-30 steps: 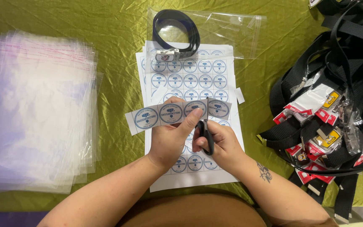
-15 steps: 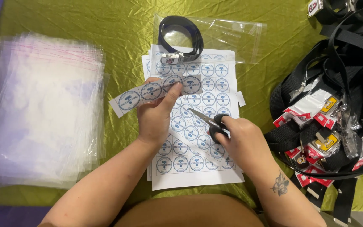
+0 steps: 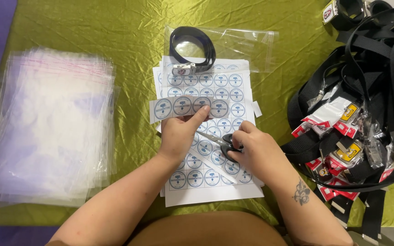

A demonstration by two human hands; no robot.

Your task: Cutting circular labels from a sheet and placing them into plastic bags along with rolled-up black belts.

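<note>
Scissors [image 3: 224, 145] with black handles sit gripped in the right hand [image 3: 256, 150], blades pointing left over the sticker sheet [image 3: 206, 182]. Just beyond, the left hand [image 3: 178, 134] pinches a cut strip of four round blue-and-white stickers [image 3: 189, 107], held flat above the sheet. Farther off lies a bagged black belt [image 3: 192, 45].

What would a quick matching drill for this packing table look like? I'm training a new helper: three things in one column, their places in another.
Things:
1. sticker strip
2. scissors
3. stack of clear bags

Places:
A. on the green cloth, at the left
B. in the left hand
C. in the right hand

Pairs: 1-B, 2-C, 3-A
</note>
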